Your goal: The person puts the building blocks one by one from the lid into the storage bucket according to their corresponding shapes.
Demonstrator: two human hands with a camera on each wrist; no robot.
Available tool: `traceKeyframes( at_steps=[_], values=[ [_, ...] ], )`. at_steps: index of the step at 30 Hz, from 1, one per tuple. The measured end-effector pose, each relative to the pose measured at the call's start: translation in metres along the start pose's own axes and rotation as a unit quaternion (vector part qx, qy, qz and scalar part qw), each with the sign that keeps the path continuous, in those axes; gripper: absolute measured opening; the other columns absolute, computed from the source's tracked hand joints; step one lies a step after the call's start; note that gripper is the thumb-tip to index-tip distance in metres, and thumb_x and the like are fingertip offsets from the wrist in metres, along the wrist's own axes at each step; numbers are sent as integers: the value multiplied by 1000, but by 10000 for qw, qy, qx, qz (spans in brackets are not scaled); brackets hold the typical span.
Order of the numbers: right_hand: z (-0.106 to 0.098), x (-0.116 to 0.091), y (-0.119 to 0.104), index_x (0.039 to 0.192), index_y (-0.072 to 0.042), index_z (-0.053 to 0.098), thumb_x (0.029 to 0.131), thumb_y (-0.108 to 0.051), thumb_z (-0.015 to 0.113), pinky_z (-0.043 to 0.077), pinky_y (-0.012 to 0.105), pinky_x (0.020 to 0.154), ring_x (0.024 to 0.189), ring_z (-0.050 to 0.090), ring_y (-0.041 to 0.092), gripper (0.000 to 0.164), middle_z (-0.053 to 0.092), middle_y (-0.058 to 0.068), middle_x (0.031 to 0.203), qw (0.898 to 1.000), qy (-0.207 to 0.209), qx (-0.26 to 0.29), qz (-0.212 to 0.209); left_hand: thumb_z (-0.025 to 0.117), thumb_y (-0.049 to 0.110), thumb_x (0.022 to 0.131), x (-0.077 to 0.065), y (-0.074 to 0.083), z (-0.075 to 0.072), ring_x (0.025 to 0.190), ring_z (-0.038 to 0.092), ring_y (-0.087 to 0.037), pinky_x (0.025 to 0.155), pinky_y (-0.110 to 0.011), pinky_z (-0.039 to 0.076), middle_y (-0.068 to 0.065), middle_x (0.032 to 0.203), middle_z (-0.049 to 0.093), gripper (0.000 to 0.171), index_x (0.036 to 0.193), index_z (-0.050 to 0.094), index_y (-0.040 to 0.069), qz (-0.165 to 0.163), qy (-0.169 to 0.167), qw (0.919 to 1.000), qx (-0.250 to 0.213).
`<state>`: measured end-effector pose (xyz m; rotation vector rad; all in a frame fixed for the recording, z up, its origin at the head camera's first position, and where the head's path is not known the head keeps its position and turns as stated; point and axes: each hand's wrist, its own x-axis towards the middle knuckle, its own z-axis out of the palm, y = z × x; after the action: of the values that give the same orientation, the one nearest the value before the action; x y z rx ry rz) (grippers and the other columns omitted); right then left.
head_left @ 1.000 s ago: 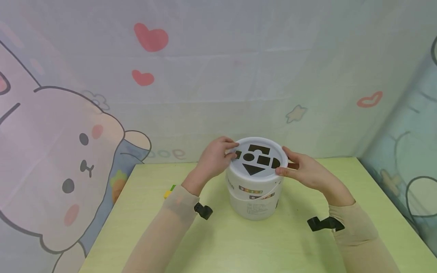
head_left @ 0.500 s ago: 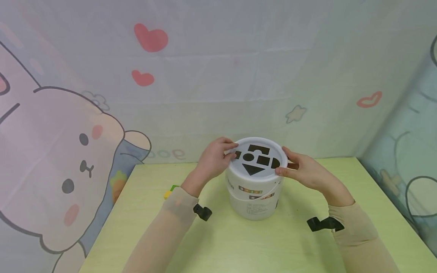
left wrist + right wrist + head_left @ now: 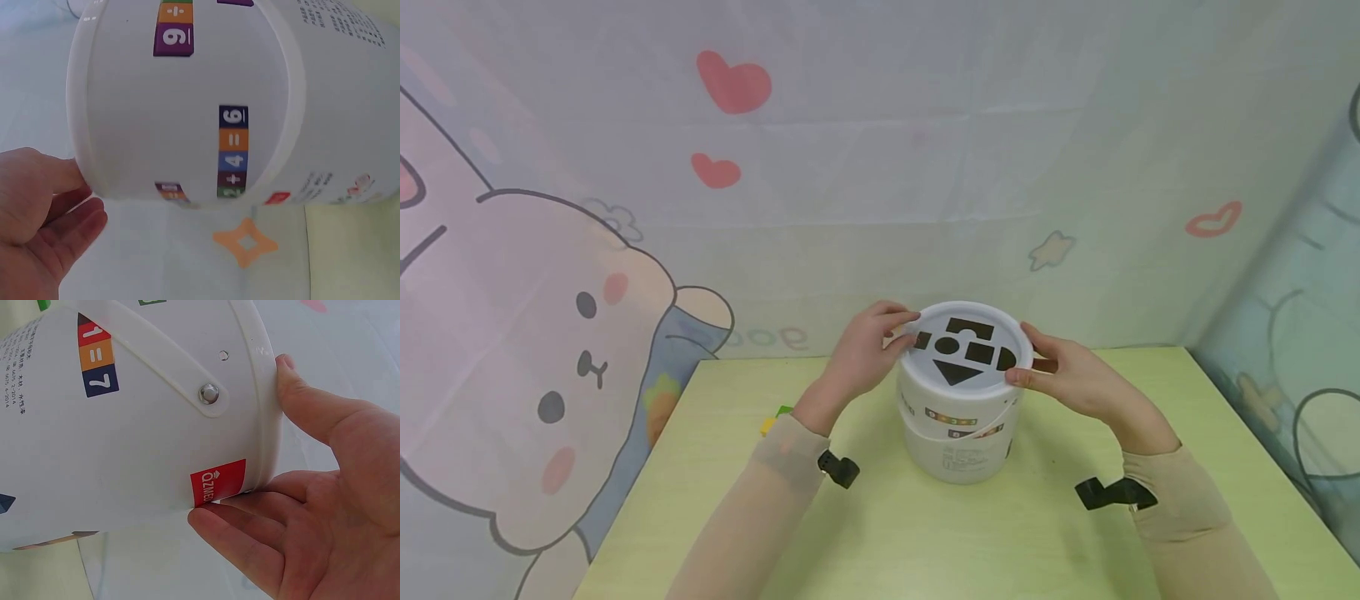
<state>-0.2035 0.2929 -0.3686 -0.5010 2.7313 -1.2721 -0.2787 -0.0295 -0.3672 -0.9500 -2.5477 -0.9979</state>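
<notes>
A white bucket [image 3: 958, 446] stands upright on the table, its white lid [image 3: 917, 375] pierced with several shaped holes. My left hand [image 3: 867, 346] is at the lid's left edge, fingers lightly bent; in the left wrist view, the left hand [image 3: 31, 219] touches the rim with one digit while other fingertips lie just past it. On the opposite side my right hand [image 3: 1078, 375] holds the rim. The right wrist view shows the right hand [image 3: 337, 469] with its thumb on the rim and fingers against the bucket's side, near a red label [image 3: 219, 481].
Small yellow and green pieces [image 3: 767, 426] lie on the pale green table [image 3: 970, 542], partly behind my left forearm. The bucket's white handle [image 3: 162, 356] hangs down along its side. A printed cloth backdrop [image 3: 880, 167] rises behind the table.
My left hand and forearm have shifted slightly to the left, its fingertips drawing back a little toward the lid's edge. The right hand and the bucket stay in place.
</notes>
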Motion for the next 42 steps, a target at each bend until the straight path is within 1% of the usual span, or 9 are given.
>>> traceKeyframes(
  at_steps=[5, 9, 12, 17, 24, 28, 33, 37, 42],
  values=[
    [2, -1, -3, 169, 1, 16, 104, -42, 72, 45, 65, 112, 144, 50, 47, 96, 41, 28, 164, 10000, -3, -85, 39, 74, 8, 103, -20, -26, -13, 112, 69, -29, 94, -43, 60, -11, 133, 67, 34, 137, 73, 7, 106, 596, 9980, -161],
    [1, -1, -3, 170, 0, 17, 104, -42, 72, 45, 66, 112, 143, 51, 47, 96, 41, 27, 164, 9999, 32, -101, 21, 72, 8, 104, -40, -50, -27, 116, 68, -30, 94, -45, 60, -13, 132, 69, 38, 141, 70, 5, -84, 775, 9965, -301],
    [2, 0, -1, 170, 0, 17, 105, -41, 72, 44, 67, 112, 143, 51, 47, 95, 41, 27, 164, 10000, 31, -67, -21, 72, 7, 104, -59, -68, -34, 116, 67, -32, 95, -47, 60, -14, 131, 69, 40, 143, 68, 4, -423, 785, 9954, -355],
    [1, -1, 1, 170, -1, 16, 104, -42, 72, 44, 67, 112, 144, 50, 47, 95, 40, 27, 165, 10000, 45, -24, 22, 73, 11, 104, -88, -99, -35, 115, 68, -30, 93, -49, 60, -14, 131, 71, 39, 142, 69, 4, -1138, 734, 9901, -375],
    [2, 1, 3, 170, -1, 16, 104, -42, 72, 44, 66, 113, 144, 50, 47, 95, 38, 26, 166, 10000, 29, 13, -27, 74, 15, 103, -132, -140, -33, 114, 68, -34, 93, -51, 59, -19, 131, 70, 35, 135, 71, 1, -2054, 657, 9763, -205],
    [2, 0, 3, 170, -1, 16, 104, -41, 72, 43, 66, 114, 144, 50, 47, 95, 38, 26, 166, 10000, 55, 29, -26, 73, 15, 103, -152, -161, -35, 114, 68, -38, 95, -53, 57, -23, 128, 70, 38, 136, 69, -3, -2418, 548, 9688, -57],
    [3, -1, 3, 170, 0, 17, 104, -41, 72, 43, 66, 113, 144, 49, 47, 95, 39, 27, 166, 10000, 72, -2, -48, 75, 19, 102, -167, -176, -35, 113, 66, -40, 92, -54, 57, -26, 130, 68, 47, 140, 65, -6, -2866, 386, 9572, 48],
    [3, -1, 4, 170, 0, 17, 104, -41, 72, 44, 66, 113, 144, 49, 47, 95, 39, 27, 166, 10000, 71, 3, -51, 81, 23, 96, -173, -178, -31, 113, 65, -40, 89, -51, 57, -26, 132, 67, 57, 142, 63, -6, -3172, 148, 9482, -61],
    [3, 0, 3, 170, 0, 17, 104, -41, 73, 44, 66, 113, 145, 49, 47, 96, 40, 27, 165, 10000, 70, 6, -28, 89, 18, 88, -175, -179, -26, 108, 65, -37, 87, -47, 56, -24, 126, 69, 62, 139, 64, -7, -3213, -25, 9469, -76]
  ],
)
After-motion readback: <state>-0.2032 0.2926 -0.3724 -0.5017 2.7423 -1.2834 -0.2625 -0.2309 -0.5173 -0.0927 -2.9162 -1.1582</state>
